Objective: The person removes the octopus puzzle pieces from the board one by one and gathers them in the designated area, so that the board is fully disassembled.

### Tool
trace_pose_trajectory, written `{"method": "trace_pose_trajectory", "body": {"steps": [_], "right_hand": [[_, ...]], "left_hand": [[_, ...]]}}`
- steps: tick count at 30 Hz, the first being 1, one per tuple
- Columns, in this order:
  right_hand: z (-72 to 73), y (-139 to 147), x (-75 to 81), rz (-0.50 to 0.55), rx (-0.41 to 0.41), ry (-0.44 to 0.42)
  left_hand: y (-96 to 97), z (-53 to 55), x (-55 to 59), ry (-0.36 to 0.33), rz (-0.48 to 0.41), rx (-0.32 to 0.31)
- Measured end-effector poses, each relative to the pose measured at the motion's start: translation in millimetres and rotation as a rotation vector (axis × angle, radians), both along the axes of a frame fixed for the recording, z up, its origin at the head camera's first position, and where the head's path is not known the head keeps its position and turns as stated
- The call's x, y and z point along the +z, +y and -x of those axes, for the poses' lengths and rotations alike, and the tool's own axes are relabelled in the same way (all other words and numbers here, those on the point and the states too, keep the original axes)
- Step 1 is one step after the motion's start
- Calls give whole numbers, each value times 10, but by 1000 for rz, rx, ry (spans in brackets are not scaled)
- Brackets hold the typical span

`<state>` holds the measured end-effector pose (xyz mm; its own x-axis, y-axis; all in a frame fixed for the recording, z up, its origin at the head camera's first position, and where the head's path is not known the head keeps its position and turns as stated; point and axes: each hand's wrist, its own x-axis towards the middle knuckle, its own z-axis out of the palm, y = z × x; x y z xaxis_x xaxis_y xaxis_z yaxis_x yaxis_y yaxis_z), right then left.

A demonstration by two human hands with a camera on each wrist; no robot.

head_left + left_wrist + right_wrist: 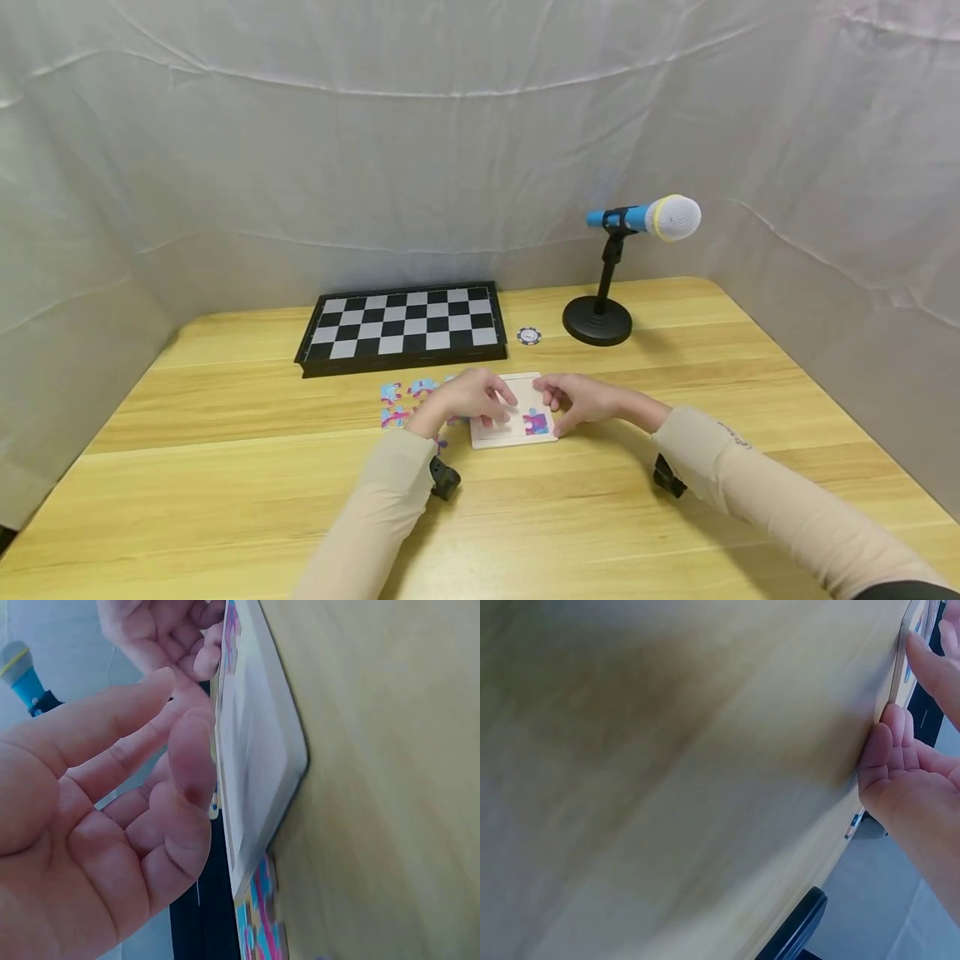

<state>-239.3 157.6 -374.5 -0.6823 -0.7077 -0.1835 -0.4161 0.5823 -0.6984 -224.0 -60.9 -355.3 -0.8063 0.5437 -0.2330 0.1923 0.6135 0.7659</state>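
Note:
A pale puzzle tray (501, 435) lies flat on the table between both hands. One pink, purple and blue jigsaw piece (535, 423) sits in its near right corner. My left hand (474, 396) hovers over the tray's left part, fingers loosely bent and thumb apart, with nothing between them in the left wrist view. Along the right edge, my right hand (588, 397) holds the tray, thumb at the near corner and curled fingers by the far corner. Loose jigsaw pieces (392, 392) lie left of the tray, some hidden behind my left hand.
Behind the pieces lies a black-and-white chessboard (405, 323). A poker chip (528, 336) rests right of it. Farther right, a blue microphone (637, 218) stands on a round black base (597, 321). Pale cloth (375, 167) hangs around the wooden table (225, 500).

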Motion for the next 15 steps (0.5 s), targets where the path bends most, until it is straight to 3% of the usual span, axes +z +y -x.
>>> {"method": "trace_pose_trajectory", "body": {"steps": [15], "right_hand": [[6,17,-18,22,-11,-26]], "left_hand": [[194,58,-37,4,85,-61]]}}
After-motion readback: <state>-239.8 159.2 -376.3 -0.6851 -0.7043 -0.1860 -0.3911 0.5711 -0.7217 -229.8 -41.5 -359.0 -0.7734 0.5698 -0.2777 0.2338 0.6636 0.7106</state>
